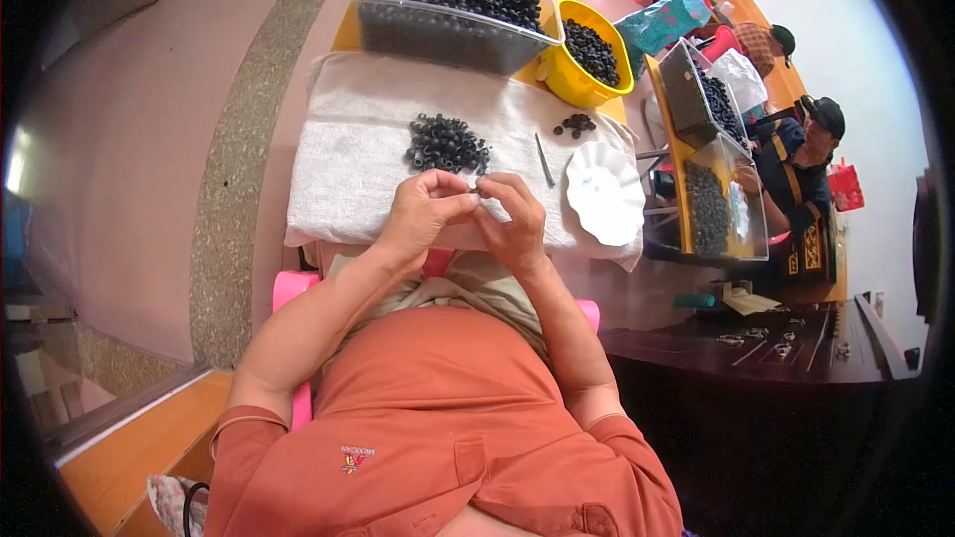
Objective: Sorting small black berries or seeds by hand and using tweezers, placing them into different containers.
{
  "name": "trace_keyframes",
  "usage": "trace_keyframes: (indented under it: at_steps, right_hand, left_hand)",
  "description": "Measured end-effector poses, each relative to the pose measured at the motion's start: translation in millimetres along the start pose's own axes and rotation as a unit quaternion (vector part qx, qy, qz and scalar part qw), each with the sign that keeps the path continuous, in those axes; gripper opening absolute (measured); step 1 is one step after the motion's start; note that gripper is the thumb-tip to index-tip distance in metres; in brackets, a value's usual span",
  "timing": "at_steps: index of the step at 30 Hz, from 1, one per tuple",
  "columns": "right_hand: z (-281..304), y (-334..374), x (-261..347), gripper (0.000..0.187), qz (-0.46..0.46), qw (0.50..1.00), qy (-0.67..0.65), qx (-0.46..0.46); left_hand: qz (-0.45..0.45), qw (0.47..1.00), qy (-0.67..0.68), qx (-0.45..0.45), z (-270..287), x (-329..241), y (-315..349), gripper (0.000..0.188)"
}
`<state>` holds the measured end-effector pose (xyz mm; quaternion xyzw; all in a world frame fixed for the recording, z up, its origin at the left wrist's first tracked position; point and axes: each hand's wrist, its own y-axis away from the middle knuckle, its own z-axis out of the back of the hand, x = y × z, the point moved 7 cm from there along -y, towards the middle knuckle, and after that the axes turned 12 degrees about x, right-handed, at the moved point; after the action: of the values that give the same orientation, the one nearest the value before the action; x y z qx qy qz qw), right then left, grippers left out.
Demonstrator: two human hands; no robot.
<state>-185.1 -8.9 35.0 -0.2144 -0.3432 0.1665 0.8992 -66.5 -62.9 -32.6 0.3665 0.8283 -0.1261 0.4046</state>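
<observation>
My left hand (426, 211) and my right hand (512, 221) meet over the near edge of a white towel (348, 149), fingertips pinched together on a small dark ring-shaped part (476, 195). Just beyond the hands lies a pile of black rings (446, 144) on the towel. A smaller cluster of black rings (575, 124) sits farther right. A thin dark tool (544, 161) lies beside a white scalloped dish (605, 194).
A clear plastic bin (453, 30) full of black rings stands at the table's far side, with a yellow bowl (587, 65) of them to its right. Other people sit at a table on the right with more bins (711, 204). Pink stool edges show below my arms.
</observation>
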Motion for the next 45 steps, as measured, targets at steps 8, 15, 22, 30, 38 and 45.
trace_keyframes:
  at_steps: [8,15,22,30,38,45]
  right_hand:
    - [2.7,1.4,3.2,0.031,0.038,0.999,0.032,-0.016]
    - [4.1,-1.8,1.5,0.030,0.014,1.000,-0.005,-0.001]
    - [6.3,-0.8,0.9,0.030,0.040,0.999,-0.018,0.023]
    - [44.0,-5.0,-8.6,0.029,-0.066,0.996,-0.042,-0.034]
    - [73.7,3.8,-5.9,0.031,-0.042,0.995,0.013,-0.088]
    - [146.3,-31.2,-1.9,0.030,0.010,0.959,0.171,-0.227]
  left_hand:
    - [-0.001,0.999,-0.031,0.010,-0.5,3.2,-0.7,0.016]
    - [0.002,0.997,-0.068,0.020,-1.8,-0.2,0.3,0.014]
    - [-0.006,0.995,-0.093,0.042,-9.5,-2.3,2.1,0.013]
    - [0.000,0.996,-0.082,0.022,-10.3,-4.8,3.4,0.016]
    - [-0.022,0.991,-0.127,0.027,-5.2,2.4,-0.3,0.015]
    - [-0.030,0.986,-0.161,0.021,-7.6,-2.1,1.7,0.014]
